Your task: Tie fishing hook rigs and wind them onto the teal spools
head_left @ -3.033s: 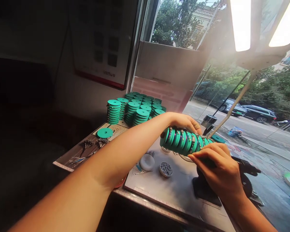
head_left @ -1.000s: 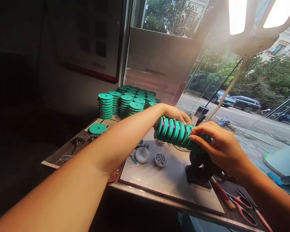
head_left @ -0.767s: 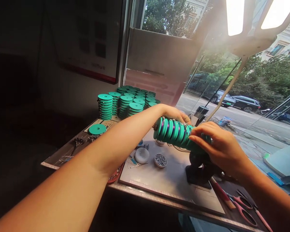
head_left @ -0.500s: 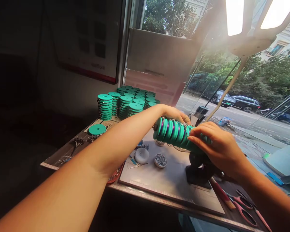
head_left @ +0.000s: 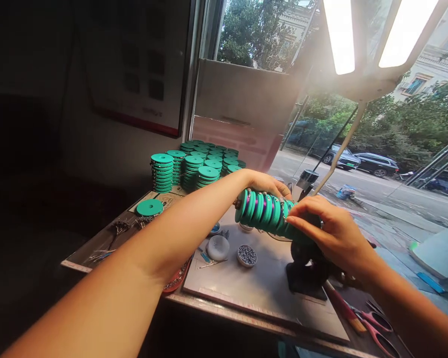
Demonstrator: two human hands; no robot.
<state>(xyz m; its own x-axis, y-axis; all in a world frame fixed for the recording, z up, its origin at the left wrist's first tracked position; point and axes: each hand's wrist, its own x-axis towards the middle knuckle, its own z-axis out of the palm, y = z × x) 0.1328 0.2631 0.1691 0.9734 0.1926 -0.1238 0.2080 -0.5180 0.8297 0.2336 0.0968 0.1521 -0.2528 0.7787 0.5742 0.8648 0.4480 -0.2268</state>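
Observation:
A row of green spools (head_left: 259, 209) with purple and dark windings sits sideways on a black stand (head_left: 302, 271). My left hand (head_left: 271, 185) reaches over behind the row, its fingertips hidden by the spools. On the near side, my right hand (head_left: 323, 219) has thumb and forefinger pinched together against the right part of the row. Whatever lies between those fingertips is too small to make out. Below the row, a small round dish of grey beads (head_left: 247, 255) rests on a pale board (head_left: 224, 278), beside a white round object (head_left: 218, 247).
Stacks of green spools (head_left: 208, 171) stand at the back left, and one lone spool (head_left: 150, 207) lies nearer. Pink-handled scissors (head_left: 377, 323) lie at the right. A red tray (head_left: 177, 281) is partly under my left forearm. A lamp (head_left: 362, 89) hangs overhead by the window.
The camera's view has tilted, so the lamp and the table sit lower in the picture. Both hands stay at the spool row, with only slight finger movement.

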